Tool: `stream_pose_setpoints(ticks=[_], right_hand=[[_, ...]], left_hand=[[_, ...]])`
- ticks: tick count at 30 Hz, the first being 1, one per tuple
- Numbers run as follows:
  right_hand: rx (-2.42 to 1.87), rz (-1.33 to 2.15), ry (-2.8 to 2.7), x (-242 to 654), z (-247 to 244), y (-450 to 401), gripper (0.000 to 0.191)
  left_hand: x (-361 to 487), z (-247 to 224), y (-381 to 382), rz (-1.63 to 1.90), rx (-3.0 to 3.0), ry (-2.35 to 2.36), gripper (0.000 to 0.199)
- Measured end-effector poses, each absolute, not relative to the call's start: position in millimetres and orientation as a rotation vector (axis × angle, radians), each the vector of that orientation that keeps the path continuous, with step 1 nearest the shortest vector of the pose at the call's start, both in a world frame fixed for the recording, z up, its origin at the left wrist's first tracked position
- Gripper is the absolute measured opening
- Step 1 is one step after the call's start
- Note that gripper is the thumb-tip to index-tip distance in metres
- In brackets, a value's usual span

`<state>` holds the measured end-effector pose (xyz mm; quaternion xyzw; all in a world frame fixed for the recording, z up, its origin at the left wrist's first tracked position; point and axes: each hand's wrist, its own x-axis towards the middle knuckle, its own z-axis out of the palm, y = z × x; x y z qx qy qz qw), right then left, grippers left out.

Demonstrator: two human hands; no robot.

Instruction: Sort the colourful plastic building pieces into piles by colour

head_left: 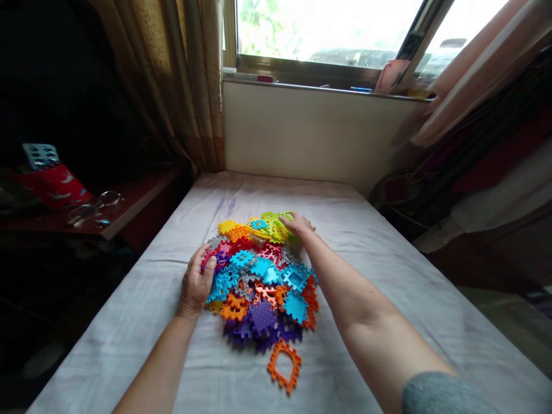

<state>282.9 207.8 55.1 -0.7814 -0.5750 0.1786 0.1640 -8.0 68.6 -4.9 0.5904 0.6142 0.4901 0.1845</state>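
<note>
Most toy pieces [262, 317] lie in one heap on the sheet [215, 374], only an orange piece [286, 383] left apart in front, while the left hand [196, 284], fingers loosely spread, borders them and the right hand [299, 223] covers green pieces [271, 219], its grip unclear.

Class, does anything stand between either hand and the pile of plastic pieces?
Nothing visible does. The left hand is at the pile, on the left; the right hand is at its green pieces, on the far side. The orange piece lies nearer, away from both.
</note>
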Motion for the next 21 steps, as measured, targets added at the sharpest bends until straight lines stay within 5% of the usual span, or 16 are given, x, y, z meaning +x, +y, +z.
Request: stream_pose_setpoints(ticks=[8,14,21], right_hand=[[-1.940,0.739,-2.026,232,64,183,0.043],[-1.622,0.554,-2.271,198,87,105,0.030],[-1.261,0.548,-2.250,224,92,19,0.034]], left_hand=[[-5,-12,73,1.457,1.884,1.762,0.047],[-3,-12,75,1.430,1.904,1.868,0.046],[-9,-4,63,1.369,1.901,1.804,0.049]])
